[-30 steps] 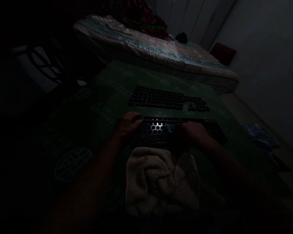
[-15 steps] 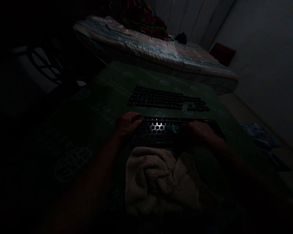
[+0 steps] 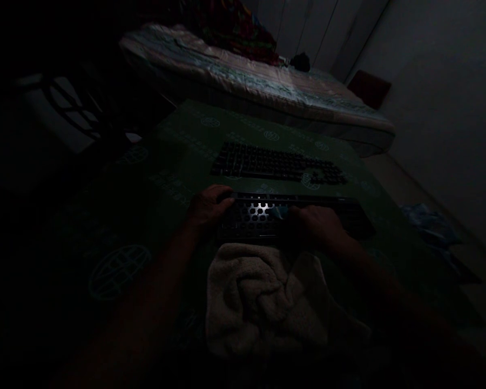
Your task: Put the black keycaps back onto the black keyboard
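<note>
Keyboard frame (image 3: pixel 256 223): we have it lying on the green table cover (image 3: pixel 168 216), its rows of openings catching light left of centre.
Left hand (image 3: pixel 208 204): we have it clamped on the frame's far left corner, thumb over the edge.
Right hand (image 3: pixel 319 220): we have it closed around a teal item (image 3: pixel 279 213) over the middle of the frame; whether that is cloth or a brush we cannot tell.
Frame's handling: we judge it light, stiff plastic, smooth enough to slide, with thin webs between the openings that could crack under hard pressure.
Frame's hold: we would grip the solid rim or the end corners, not the webs.
Keycaps (image 3: pixel 263 162): we see them laid out in keyboard order just beyond the frame, easily knocked out of line.
Towel (image 3: pixel 263 302): we see it crumpled just beside the near edge, limiting room there.
Blocked view: our right hand covers part of the frame, and dimness hides fine detail.
Mattress (image 3: pixel 243 81): we see it past the table's far edge.
</note>
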Motion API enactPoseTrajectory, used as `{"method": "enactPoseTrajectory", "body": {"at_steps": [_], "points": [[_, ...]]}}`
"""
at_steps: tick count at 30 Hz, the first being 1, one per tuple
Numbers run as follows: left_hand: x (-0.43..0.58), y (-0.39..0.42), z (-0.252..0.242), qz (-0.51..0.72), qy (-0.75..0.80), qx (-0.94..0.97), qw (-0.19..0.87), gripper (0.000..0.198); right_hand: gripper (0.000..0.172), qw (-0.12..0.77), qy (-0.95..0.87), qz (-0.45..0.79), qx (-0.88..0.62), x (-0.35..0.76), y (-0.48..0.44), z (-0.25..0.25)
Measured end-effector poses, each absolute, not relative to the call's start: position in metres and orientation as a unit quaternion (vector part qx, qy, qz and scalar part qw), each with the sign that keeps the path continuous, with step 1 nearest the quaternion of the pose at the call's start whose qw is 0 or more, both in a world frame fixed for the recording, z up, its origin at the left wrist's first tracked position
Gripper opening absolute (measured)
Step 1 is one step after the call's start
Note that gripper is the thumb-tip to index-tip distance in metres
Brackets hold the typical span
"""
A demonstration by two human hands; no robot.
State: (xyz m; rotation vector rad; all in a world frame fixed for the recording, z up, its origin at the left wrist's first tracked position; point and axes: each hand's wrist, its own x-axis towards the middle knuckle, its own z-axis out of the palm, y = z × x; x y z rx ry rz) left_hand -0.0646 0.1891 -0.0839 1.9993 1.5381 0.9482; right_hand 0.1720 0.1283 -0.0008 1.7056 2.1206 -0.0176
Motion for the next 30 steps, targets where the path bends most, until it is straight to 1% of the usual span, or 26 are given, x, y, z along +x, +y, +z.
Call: {"method": "enactPoseTrajectory", "body": {"at_steps": [2,11,15,21,24,26,30], "points": [[-0.065,0.189,-0.084,0.341,0.558,0.724,0.221,0.032,0.031,0.208,0.759,-0.010,0.616,0.167,0.125,0.000],[-0.065,0.188,-0.084,0.336,0.550,0.735,0.212,0.035,0.030,0.177,0.746,-0.109,0.632,0.180,0.117,0.003],[-0.066,0.189,-0.085,0.338,0.551,0.735,0.206,0.035,0.035,0.161,0.724,-0.069,0.667,0.189,0.125,0.004],[-0.065,0.188,-0.083,0.334,0.558,0.730,0.211,0.034,0.034,0.212,0.749,-0.038,0.627,0.181,0.122,0.001],[-0.065,0.189,-0.084,0.333,0.556,0.732,0.209,0.034,0.031,0.222,0.746,-0.052,0.625,0.183,0.118,0.004],[-0.065,0.190,-0.085,0.336,0.553,0.733,0.208,0.034,0.031,0.207,0.732,-0.076,0.645,0.186,0.119,0.007],[-0.066,0.190,-0.086,0.345,0.548,0.734,0.205,0.033,0.035,0.131,0.720,-0.082,0.677,0.185,0.127,0.006]]}}
